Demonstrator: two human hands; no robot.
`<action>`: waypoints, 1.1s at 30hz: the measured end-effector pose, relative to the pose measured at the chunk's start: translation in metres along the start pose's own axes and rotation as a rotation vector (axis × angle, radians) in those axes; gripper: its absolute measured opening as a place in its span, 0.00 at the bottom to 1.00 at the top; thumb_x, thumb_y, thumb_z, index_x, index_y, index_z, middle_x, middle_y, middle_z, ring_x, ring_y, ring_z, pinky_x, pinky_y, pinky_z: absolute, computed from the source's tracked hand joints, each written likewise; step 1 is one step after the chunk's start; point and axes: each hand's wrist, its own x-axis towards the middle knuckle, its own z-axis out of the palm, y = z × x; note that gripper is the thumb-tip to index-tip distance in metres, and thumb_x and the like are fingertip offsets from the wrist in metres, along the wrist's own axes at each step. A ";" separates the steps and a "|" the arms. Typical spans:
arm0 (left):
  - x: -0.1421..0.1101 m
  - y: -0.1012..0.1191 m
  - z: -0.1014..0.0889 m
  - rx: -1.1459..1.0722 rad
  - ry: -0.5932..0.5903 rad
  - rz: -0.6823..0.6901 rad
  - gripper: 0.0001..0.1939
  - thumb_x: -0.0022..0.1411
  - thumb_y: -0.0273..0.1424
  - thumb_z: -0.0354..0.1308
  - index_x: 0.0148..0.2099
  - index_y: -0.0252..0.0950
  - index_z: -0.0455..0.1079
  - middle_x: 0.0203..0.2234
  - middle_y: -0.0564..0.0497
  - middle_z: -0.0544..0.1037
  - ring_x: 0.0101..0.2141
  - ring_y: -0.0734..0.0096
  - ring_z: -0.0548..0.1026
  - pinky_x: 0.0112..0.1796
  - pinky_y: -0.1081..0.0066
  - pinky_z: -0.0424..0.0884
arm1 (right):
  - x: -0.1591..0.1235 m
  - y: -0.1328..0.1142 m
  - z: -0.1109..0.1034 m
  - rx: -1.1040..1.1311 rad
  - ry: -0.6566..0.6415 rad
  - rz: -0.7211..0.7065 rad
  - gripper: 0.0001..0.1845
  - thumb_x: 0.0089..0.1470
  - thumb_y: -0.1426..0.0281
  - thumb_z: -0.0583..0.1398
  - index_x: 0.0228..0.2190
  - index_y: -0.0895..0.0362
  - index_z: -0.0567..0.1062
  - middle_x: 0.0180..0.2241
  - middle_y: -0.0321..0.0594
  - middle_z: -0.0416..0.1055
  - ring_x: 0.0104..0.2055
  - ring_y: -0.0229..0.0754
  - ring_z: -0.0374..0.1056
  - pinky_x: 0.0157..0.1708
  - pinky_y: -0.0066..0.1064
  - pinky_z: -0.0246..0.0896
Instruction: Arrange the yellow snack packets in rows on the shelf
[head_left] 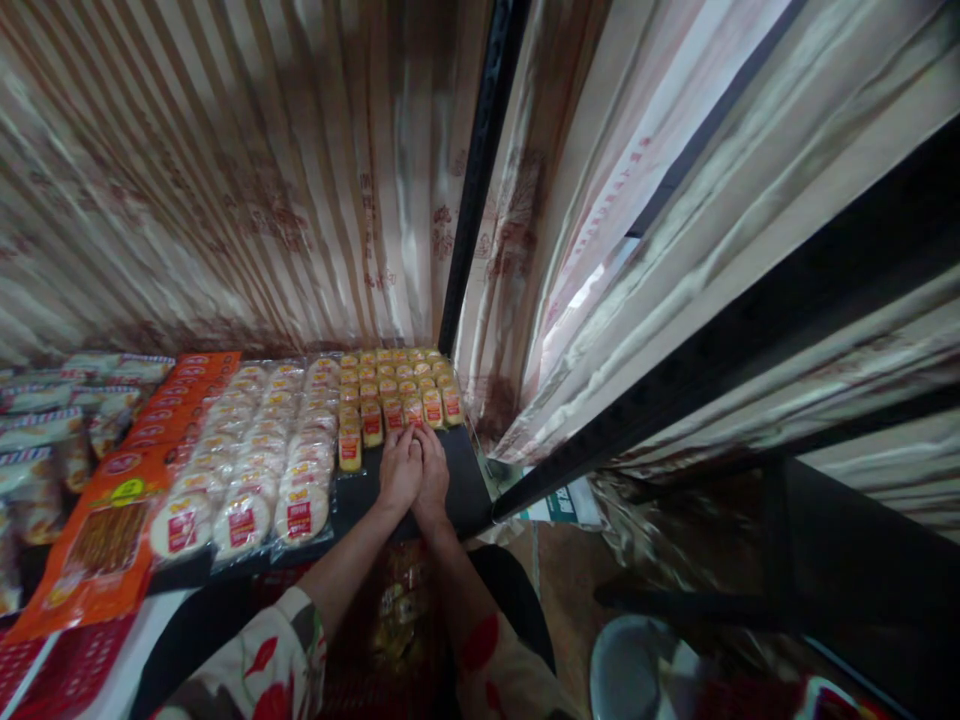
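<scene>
My left hand (pixel 398 470) and my right hand (pixel 433 472) lie side by side on a black shelf (pixel 465 490), fingers together and pointing away from me. Their fingertips touch the nearest small yellow-and-red snack packets (pixel 397 385), which stand in several rows at the shelf's right end. Whether either hand holds a packet is hidden under the fingers. Left of the small packets lie rows of round white cakes in clear wrappers (pixel 259 460).
Orange snack bags (pixel 112 530) and other bagged snacks (pixel 45 440) fill the shelf's left part. Striped curtains (pixel 225 180) hang behind, split by a black post (pixel 480 170). A red basket (pixel 60 670) is at lower left, a white stool (pixel 637 670) at lower right.
</scene>
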 end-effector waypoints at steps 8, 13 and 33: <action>-0.002 0.002 -0.005 0.110 -0.010 0.037 0.17 0.58 0.23 0.46 0.44 0.35 0.73 0.46 0.43 0.72 0.48 0.62 0.70 0.54 0.66 0.62 | 0.000 0.001 0.000 0.017 0.019 -0.011 0.20 0.53 0.73 0.52 0.47 0.55 0.72 0.55 0.46 0.65 0.57 0.41 0.60 0.56 0.38 0.55; -0.006 -0.010 -0.008 0.208 -0.031 0.113 0.21 0.60 0.25 0.43 0.52 0.29 0.68 0.49 0.40 0.69 0.51 0.64 0.67 0.55 0.67 0.61 | 0.002 -0.002 -0.001 0.073 0.014 0.015 0.18 0.51 0.74 0.52 0.43 0.56 0.74 0.55 0.47 0.64 0.56 0.42 0.61 0.56 0.38 0.55; -0.063 -0.024 -0.039 0.253 -0.148 0.062 0.18 0.61 0.27 0.44 0.49 0.32 0.69 0.43 0.44 0.74 0.44 0.68 0.71 0.50 0.69 0.65 | -0.062 -0.024 -0.014 -0.017 0.011 0.046 0.19 0.49 0.77 0.50 0.42 0.63 0.73 0.42 0.50 0.69 0.44 0.41 0.66 0.49 0.35 0.61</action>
